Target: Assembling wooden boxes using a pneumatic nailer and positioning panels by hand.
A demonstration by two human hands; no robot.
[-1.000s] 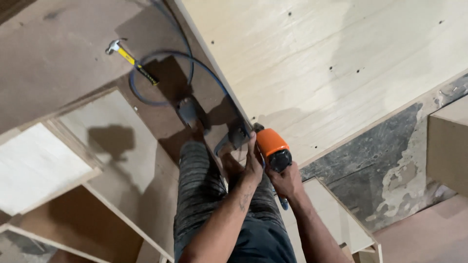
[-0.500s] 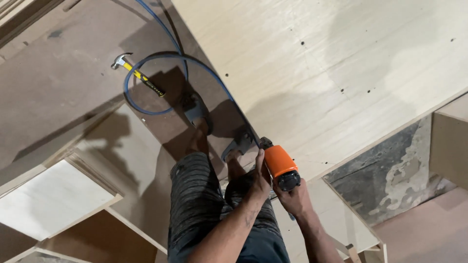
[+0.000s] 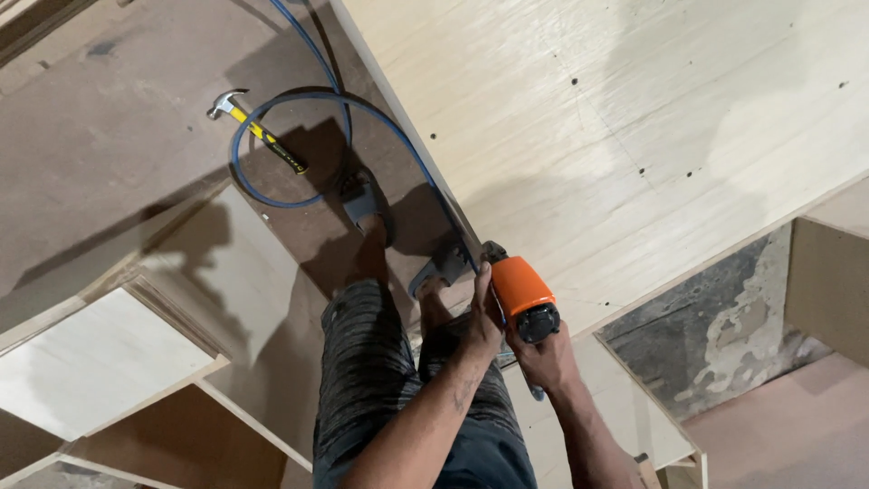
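Observation:
An orange and black power tool (image 3: 523, 296) is pressed against the near edge of a large pale plywood panel (image 3: 634, 136). My right hand (image 3: 543, 362) grips its handle from below. My left hand (image 3: 480, 317) rests on the tool's left side, beside the panel's edge. A blue hose (image 3: 299, 145) runs from the tool in a loop across the brown floor. My legs in dark striped trousers and my sandalled feet (image 3: 367, 204) stand left of the panel.
A hammer (image 3: 258, 131) with a yellow and black handle lies on the floor inside the hose loop. Plywood cabinet boxes (image 3: 109, 353) stand at the lower left. A brown board (image 3: 828, 281) stands at the right, next to bare patchy concrete (image 3: 715, 335).
The view has shifted, so the hammer and hose sit lower and further right. The tool and both hands stay at the panel's edge, slightly lower in view.

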